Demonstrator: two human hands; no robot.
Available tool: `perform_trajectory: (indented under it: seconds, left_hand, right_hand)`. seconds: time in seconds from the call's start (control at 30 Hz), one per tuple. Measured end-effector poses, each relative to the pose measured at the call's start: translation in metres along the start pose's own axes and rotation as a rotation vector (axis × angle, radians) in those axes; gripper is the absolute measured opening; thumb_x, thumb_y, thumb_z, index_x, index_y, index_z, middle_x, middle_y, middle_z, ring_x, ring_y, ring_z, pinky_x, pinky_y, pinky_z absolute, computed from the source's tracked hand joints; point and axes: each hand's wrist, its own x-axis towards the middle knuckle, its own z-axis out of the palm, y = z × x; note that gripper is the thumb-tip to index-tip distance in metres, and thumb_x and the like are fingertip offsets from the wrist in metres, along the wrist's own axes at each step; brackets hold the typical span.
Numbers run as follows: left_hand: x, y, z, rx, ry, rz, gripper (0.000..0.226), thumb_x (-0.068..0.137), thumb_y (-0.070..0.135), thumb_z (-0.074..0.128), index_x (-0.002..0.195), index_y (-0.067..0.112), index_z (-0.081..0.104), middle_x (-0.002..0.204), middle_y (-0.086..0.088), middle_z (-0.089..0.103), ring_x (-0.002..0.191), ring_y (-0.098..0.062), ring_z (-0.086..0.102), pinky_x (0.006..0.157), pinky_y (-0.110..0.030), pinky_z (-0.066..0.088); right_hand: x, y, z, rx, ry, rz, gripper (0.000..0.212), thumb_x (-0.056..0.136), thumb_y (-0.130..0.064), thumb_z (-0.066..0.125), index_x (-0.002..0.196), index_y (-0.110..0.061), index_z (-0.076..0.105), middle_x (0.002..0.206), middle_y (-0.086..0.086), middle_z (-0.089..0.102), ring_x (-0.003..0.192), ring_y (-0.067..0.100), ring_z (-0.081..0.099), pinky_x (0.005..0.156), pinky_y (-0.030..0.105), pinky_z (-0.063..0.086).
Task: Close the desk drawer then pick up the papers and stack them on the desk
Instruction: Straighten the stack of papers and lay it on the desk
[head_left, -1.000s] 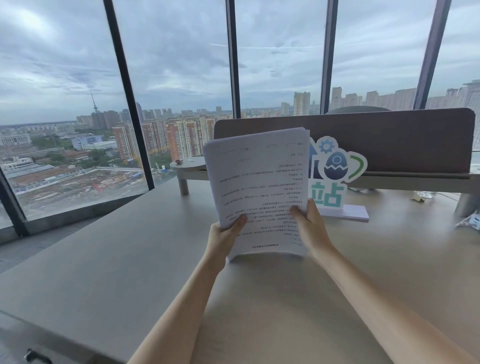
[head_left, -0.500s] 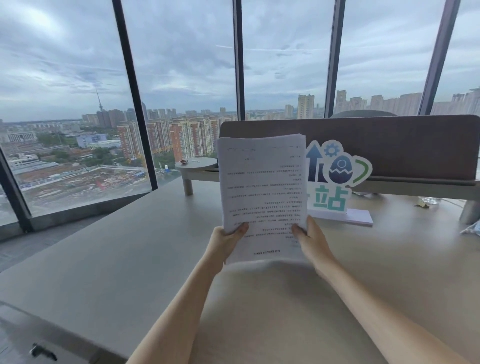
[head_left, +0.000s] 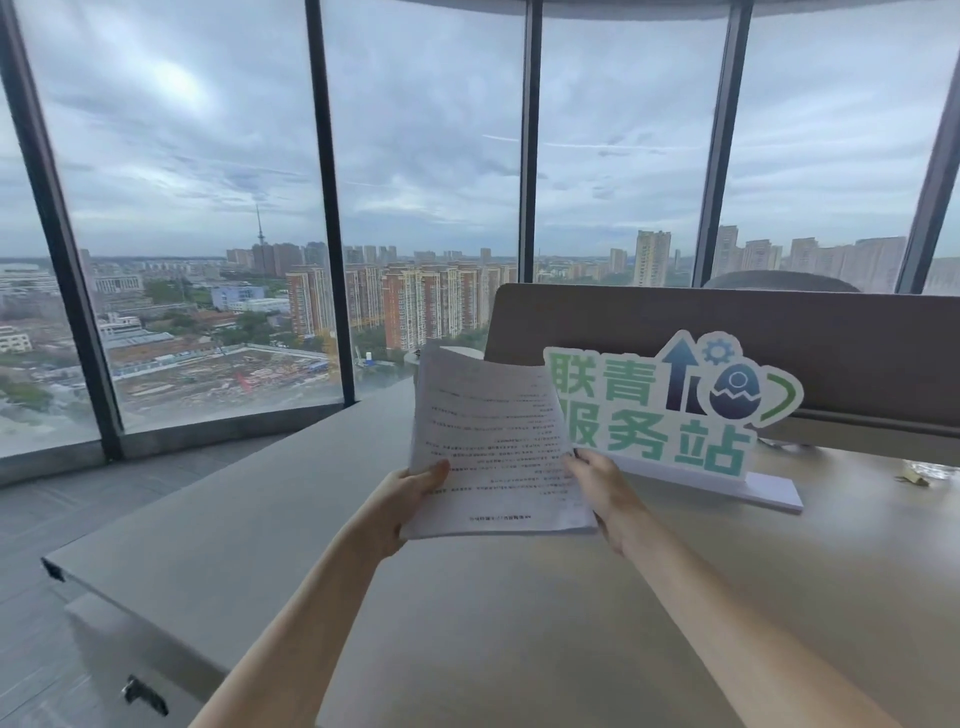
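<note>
A stack of printed white papers stands tilted on the grey desk, its bottom edge touching or just above the desktop. My left hand grips the stack's lower left edge, thumb on the front. My right hand holds the lower right edge. The top of the stack leans away and curls a little. Below the desk's left front edge is the drawer unit with a dark handle; its front looks flush.
A white, green and blue cut-out sign on a white base stands just right of the papers. A brown divider panel runs along the desk's back. Floor-to-ceiling windows with dark frames lie beyond. A small item lies far right.
The stack has tipped back and moved left, uncovering the sign's left half. The view has swung and now shows more of the drawer unit.
</note>
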Motion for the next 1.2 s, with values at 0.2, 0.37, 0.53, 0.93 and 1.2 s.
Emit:
perform_trajectory:
  seconds: [0.2,0.37,0.53,0.93,1.2]
  left_hand:
    - [0.003,-0.008,-0.028,-0.126,0.048,-0.070,0.031,0.093,0.022,0.060,0.118,0.003,0.058,0.114,-0.018,0.070,0.090,-0.032,0.070,0.071,-0.039,0.062]
    - [0.014,-0.012,-0.055,-0.066,0.144,-0.111,0.026,0.095,0.025,0.058,0.109,0.004,0.063,0.107,-0.016,0.072,0.087,-0.030,0.070,0.072,-0.037,0.061]
    - [0.036,-0.009,-0.074,0.262,0.352,-0.041,0.019,0.089,0.014,0.050,0.078,0.004,0.062,0.082,-0.013,0.067,0.068,-0.028,0.065,0.063,-0.031,0.053]
    - [0.123,0.000,-0.126,0.708,0.439,-0.066,0.022,0.082,0.019,0.049,0.090,0.008,0.067,0.093,-0.008,0.070,0.088,-0.027,0.067,0.078,-0.038,0.055]
    - [0.174,0.010,-0.148,0.793,0.387,-0.143,0.031,0.083,0.009,0.041,0.101,0.007,0.067,0.102,-0.012,0.069,0.098,-0.031,0.065,0.086,-0.041,0.053]
  right_hand:
    - [0.020,-0.003,0.032,-0.147,0.037,0.110,0.019,0.093,-0.001,0.050,0.097,0.001,0.068,0.103,0.014,0.072,0.092,0.029,0.069,0.062,0.032,0.055]
    - [0.044,0.009,0.062,-0.222,-0.006,0.191,0.019,0.089,0.007,0.047,0.092,-0.003,0.063,0.107,0.020,0.071,0.090,0.031,0.069,0.061,0.031,0.056]
    - [0.072,0.028,0.091,-0.223,-0.008,0.201,0.022,0.090,0.009,0.048,0.095,0.006,0.070,0.099,0.022,0.071,0.066,0.020,0.064,0.057,0.026,0.053]
    - [0.152,0.054,0.130,-0.308,-0.071,0.172,0.026,0.076,-0.002,0.052,0.092,0.006,0.070,0.095,0.014,0.078,0.095,0.032,0.072,0.083,0.047,0.059]
    - [0.200,0.057,0.144,-0.284,-0.054,0.171,0.027,0.075,-0.002,0.046,0.084,0.007,0.070,0.087,0.017,0.078,0.083,0.033,0.075,0.070,0.049,0.064]
